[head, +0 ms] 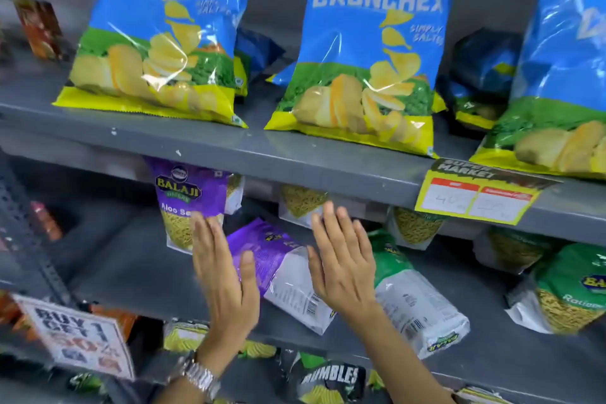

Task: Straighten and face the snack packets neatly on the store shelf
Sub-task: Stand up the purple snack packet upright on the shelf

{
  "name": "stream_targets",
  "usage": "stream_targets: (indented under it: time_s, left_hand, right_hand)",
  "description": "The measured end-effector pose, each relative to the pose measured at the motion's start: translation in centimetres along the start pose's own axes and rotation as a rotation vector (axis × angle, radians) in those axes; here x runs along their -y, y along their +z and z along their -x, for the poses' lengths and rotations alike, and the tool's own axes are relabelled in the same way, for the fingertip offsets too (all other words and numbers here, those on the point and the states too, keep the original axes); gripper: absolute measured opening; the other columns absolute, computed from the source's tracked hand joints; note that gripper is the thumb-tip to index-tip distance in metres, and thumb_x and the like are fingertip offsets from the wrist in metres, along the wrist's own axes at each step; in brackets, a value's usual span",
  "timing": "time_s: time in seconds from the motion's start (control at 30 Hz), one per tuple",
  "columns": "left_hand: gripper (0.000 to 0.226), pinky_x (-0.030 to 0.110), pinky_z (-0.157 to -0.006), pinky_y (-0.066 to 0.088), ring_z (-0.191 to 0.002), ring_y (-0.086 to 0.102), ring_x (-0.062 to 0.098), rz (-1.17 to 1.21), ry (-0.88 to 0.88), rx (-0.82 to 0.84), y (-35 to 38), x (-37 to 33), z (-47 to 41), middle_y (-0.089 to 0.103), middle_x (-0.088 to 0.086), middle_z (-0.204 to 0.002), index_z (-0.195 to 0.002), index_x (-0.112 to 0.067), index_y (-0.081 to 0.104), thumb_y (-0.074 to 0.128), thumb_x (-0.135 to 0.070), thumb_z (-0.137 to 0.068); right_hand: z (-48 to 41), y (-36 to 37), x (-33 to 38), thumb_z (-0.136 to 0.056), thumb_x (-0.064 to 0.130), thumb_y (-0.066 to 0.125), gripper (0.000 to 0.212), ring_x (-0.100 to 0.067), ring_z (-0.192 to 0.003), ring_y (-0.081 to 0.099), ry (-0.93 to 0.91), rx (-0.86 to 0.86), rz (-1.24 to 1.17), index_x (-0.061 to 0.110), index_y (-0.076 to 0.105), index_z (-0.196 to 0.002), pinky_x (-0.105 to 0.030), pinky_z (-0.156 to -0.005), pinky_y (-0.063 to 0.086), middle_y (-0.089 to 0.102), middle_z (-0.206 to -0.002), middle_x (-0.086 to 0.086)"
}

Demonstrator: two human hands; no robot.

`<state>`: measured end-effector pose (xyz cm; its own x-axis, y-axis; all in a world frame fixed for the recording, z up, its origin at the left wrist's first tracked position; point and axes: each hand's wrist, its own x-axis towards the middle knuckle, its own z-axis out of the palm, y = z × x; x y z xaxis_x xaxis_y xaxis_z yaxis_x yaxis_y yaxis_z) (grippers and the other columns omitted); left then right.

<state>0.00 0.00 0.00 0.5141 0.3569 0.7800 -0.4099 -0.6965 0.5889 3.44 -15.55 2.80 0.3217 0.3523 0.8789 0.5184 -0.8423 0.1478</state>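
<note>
A purple and white snack packet (pixel 282 269) lies flat on the middle shelf, back side up, between my two hands. My left hand (pixel 223 275) is flat and open at its left edge; my right hand (pixel 344 262) is flat and open at its right edge. Behind my left hand an upright purple Aloo Sev packet (pixel 190 197) faces forward. A green and white packet (pixel 413 292) lies tipped over just right of my right hand. On the top shelf, blue Crunchex chip bags (pixel 370 52) stand facing front.
More green packets (pixel 567 292) sit at the right of the middle shelf. A yellow price tag (pixel 475 197) hangs from the grey shelf edge (pixel 295 157). A "buy 1 get 1" sign (pixel 78 341) hangs at lower left. Dark Rumbles bags (pixel 331 377) fill the shelf below.
</note>
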Motion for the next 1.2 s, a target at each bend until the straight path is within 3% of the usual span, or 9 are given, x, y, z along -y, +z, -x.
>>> stream_targets:
  time_s: [0.17,0.27,0.37,0.5,0.57,0.63,0.83,0.97,1.2]
  left_hand:
    - [0.078,0.036,-0.121,0.009,-0.147,0.007,0.008,0.136,-0.751,0.120,3.0,3.1,5.6,0.007,-0.003,-0.160,-0.149,-0.023,0.009,0.034,-0.059,-0.084]
    - [0.078,0.038,-0.107,0.036,-0.128,0.047,0.029,0.211,-0.944,0.171,5.6,4.8,6.4,0.052,0.017,-0.136,-0.134,-0.009,0.044,0.052,-0.056,-0.072]
    - [0.050,0.027,-0.074,0.047,-0.089,0.061,0.026,0.338,-1.197,0.101,7.7,5.1,5.9,0.066,0.028,-0.109,-0.110,0.007,0.058,0.073,-0.022,-0.072]
    - [0.038,0.032,-0.067,0.049,-0.089,0.055,0.023,0.487,-1.567,0.096,9.1,5.0,5.5,0.062,0.017,-0.106,-0.105,-0.001,0.056,0.074,-0.014,-0.075]
    - [0.044,0.028,-0.059,0.048,-0.084,0.059,0.023,0.531,-1.573,0.118,9.1,5.0,5.4,0.063,0.015,-0.103,-0.111,0.001,0.055,0.074,-0.017,-0.076]
    - [0.048,0.027,-0.055,0.049,-0.078,0.062,0.018,0.519,-1.527,0.130,8.7,5.3,5.6,0.065,0.014,-0.103,-0.115,0.000,0.054,0.075,-0.018,-0.075]
    - [0.040,0.032,-0.060,0.060,-0.087,0.069,0.022,0.538,-1.344,0.192,7.2,5.1,4.5,0.071,0.009,-0.098,-0.102,-0.011,0.058,0.077,-0.028,-0.071]
    - [0.052,0.050,-0.083,0.057,-0.086,0.070,0.023,0.461,-1.122,0.260,7.8,5.8,1.1,0.074,0.006,-0.094,-0.092,-0.016,0.064,0.082,-0.046,-0.054]
    - [0.036,0.018,-0.074,0.051,-0.075,0.065,-0.004,0.350,-0.609,0.550,10.0,10.4,-5.2,0.068,-0.007,-0.092,-0.097,-0.022,0.058,0.079,-0.019,-0.068]
  right_hand:
    - [4.0,4.2,-2.3,-0.092,0.030,0.035,0.052,-0.020,-0.142,0.021,0.153,0.390,-0.129,0.011,0.031,-0.140,-0.030,-0.116,0.013,0.030,-0.151,-0.005]
    - [4.0,7.6,-4.1,-0.087,0.039,0.038,0.061,-0.030,-0.131,0.042,0.341,0.650,-0.216,0.009,0.033,-0.139,-0.038,-0.107,0.036,0.040,-0.147,-0.013]
    - [3.0,11.1,-5.9,-0.089,0.045,0.044,0.061,-0.032,-0.123,0.048,0.593,1.048,-0.423,0.014,0.031,-0.140,-0.043,-0.101,0.042,0.041,-0.144,-0.015]
    - [2.3,14.0,-7.2,-0.079,0.053,0.061,0.061,-0.021,-0.117,0.053,0.914,1.338,-0.714,0.019,0.049,-0.129,-0.032,-0.100,0.043,0.053,-0.124,0.002]
    - [3.0,14.9,-7.6,-0.065,0.067,0.065,0.065,-0.019,-0.113,0.058,0.912,1.424,-0.773,0.025,0.062,-0.114,-0.034,-0.105,0.042,0.061,-0.121,0.007]
    - [3.6,15.1,-7.7,-0.068,0.057,0.069,0.052,-0.021,-0.104,0.064,0.939,1.371,-0.814,0.020,0.066,-0.105,-0.041,-0.100,0.048,0.069,-0.112,-0.003]
    - [2.7,11.7,-8.4,-0.077,0.012,0.072,0.040,-0.004,-0.080,0.062,0.986,1.109,-1.037,0.014,0.055,-0.113,-0.003,-0.060,0.046,0.065,-0.091,0.007]
    - [1.5,10.2,-9.7,-0.070,0.012,0.078,0.041,-0.012,-0.090,0.064,0.989,0.932,-1.080,0.019,0.059,-0.106,-0.018,-0.076,0.052,0.068,-0.101,-0.003]
    - [3.2,12.4,-7.5,-0.051,0.005,0.088,0.064,-0.007,-0.077,0.065,1.125,0.454,-1.017,0.003,0.056,-0.107,-0.018,-0.070,0.054,0.069,-0.094,-0.005]
